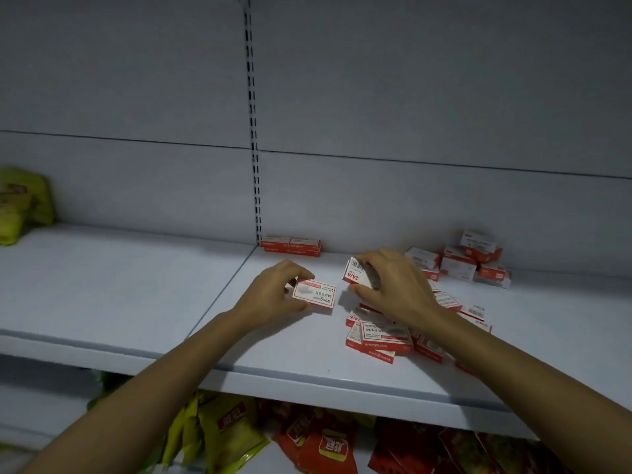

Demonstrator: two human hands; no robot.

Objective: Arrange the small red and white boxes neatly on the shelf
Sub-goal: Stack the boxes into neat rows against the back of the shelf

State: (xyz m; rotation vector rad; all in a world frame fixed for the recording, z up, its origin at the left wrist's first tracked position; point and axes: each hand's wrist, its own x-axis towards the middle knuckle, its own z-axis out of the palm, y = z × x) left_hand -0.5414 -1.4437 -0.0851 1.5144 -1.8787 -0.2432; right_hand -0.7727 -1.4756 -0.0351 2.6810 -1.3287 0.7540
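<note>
Partly hidden under your right hand (393, 289), a gripped red-and-white cardboard box (354, 273) shows "24/6"; your left hand (273, 292) pinches a second flat box (314, 295), its picture blurred.

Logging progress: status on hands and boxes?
Left hand pinches flat box. Right hand grips upended box. Neat stack at back panel; loose pile unsorted. Nothing blocks the stack.

Flat box (314, 293): "wengu", "24/6"; tilted box (355, 273): "24/6"; pile box (384, 334): "wengu".
</note>
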